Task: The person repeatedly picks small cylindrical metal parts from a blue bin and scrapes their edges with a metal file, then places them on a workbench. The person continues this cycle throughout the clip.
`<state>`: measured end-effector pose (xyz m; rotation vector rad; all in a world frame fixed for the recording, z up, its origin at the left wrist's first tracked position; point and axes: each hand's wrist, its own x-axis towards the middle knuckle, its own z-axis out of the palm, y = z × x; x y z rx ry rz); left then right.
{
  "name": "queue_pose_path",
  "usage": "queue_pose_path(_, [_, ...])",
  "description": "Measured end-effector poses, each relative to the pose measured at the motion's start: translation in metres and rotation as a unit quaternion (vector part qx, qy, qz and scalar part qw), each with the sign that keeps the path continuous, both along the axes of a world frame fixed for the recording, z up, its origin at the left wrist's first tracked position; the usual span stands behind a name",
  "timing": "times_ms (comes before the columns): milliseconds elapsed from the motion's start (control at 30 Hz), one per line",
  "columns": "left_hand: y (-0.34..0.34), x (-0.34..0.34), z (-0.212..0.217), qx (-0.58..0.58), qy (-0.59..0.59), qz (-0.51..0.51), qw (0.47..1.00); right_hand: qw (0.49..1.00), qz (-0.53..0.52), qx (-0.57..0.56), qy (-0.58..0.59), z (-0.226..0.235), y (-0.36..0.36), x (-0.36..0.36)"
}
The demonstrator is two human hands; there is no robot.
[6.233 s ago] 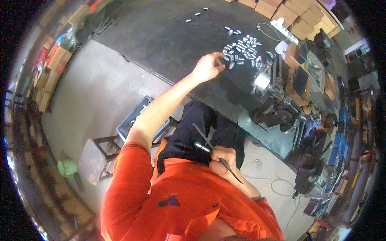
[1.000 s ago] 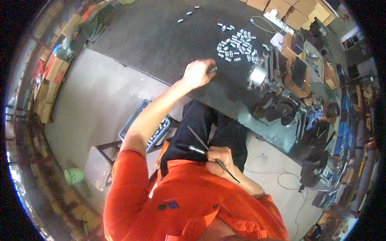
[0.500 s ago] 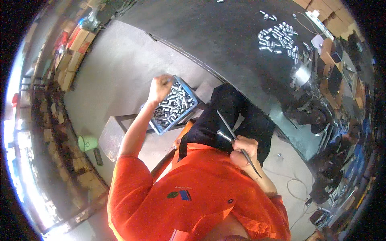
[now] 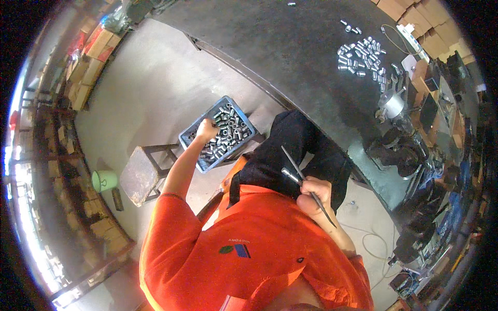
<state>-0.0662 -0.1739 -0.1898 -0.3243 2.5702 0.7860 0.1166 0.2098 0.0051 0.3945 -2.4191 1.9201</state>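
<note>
My left hand (image 4: 207,129) reaches into a blue plastic crate (image 4: 183,139) filled with small silver metal sleeves (image 4: 228,135). Its fingers are curled down among them, and what they pinch, if anything, is hidden. My right hand (image 4: 315,194), closed in front of my waist, grips a long thin dark metal rod (image 4: 291,160) with a tapered, slightly curved lower end. A shiny silver cylindrical sleeve (image 4: 290,175) sticks out of the same hand, beside the rod.
On the dark workbench (image 4: 270,46), a pile of silver sleeves (image 4: 363,56) lies near a round metal fixture (image 4: 392,105). A stool (image 4: 139,176) and a pale green bucket (image 4: 104,180) stand at left. Shelves with boxes (image 4: 96,78) line the left side; a cable (image 4: 374,236) trails over the floor.
My left hand has moved from above the crate's far edge down into the sleeves, nearer its left side. The right hand keeps its hold on the rod and sleeve.
</note>
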Motion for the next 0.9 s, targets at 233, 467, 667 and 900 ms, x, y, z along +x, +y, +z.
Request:
queue_pose_path(233, [-0.010, 0.003, -0.007, 0.141, -0.027, 0.073, 0.987, 0.999, 0.021, 0.004, -0.024, 0.000, -0.002, -0.002])
queue_pose_path(467, [-0.004, 0.011, 0.019, 0.108, 0.017, 0.010, 0.994, 1.000, 0.008, 0.007, -0.022, -0.002, 0.001, 0.000])
queue_pose_path(667, [0.025, 0.037, 0.083, 0.312, 0.056, 0.009, 0.948, 0.999, 0.023, 0.005, -0.029, -0.005, 0.002, -0.002])
queue_pose_path(900, [0.116, 0.077, 0.145, 0.623, -0.095, 0.029, 0.776, 0.999, 0.040, -0.019, -0.026, 0.002, 0.002, -0.011])
